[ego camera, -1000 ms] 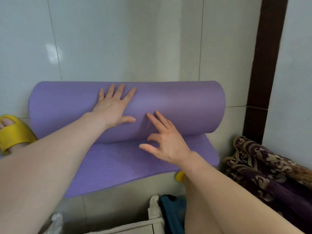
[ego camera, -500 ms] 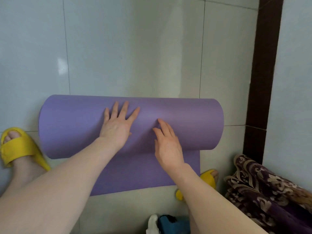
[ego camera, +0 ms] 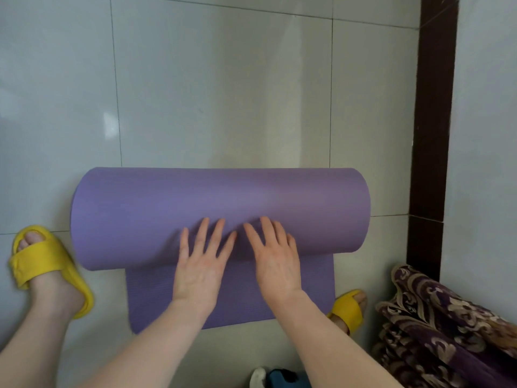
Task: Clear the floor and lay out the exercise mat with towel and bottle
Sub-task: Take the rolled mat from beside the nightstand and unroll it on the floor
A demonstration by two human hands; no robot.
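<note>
1. Yellow foam on my left: the left slipper (ego camera: 47,268) stands on the tiled floor (ego camera: 223,93) just beside the left end of the roll. My worry is that this end catches the foot when the roll turns and the roll skews.

2. The purple exercise mat (ego camera: 218,208) lies across the floor's near middle, most of it rolled up, with only a short flat strip paid out toward me. I judge the unrolling barely begun.

3. My left hand (ego camera: 201,264) rests flat on the near face of the roll, fingers spread and pinching nothing. It sits close to the roll's centre, so the long left end has no guidance and could lag.

4. My right hand (ego camera: 275,259) lies just beside it, fingers loosely together, palm down, also holding nothing. With both palms near the middle, an uneven push could steer the mat crooked.

5. The flat strip is unweighted; I expect the springy foam could curl back or slide on the glossy tile.

6. The right slipper (ego camera: 348,308) touches the strip's near right corner and could pin or wrinkle it.

7. At the floor's right edge, patterned fabric (ego camera: 436,326) sits near the mat. Neither towel nor bottle is identifiable here.
</note>
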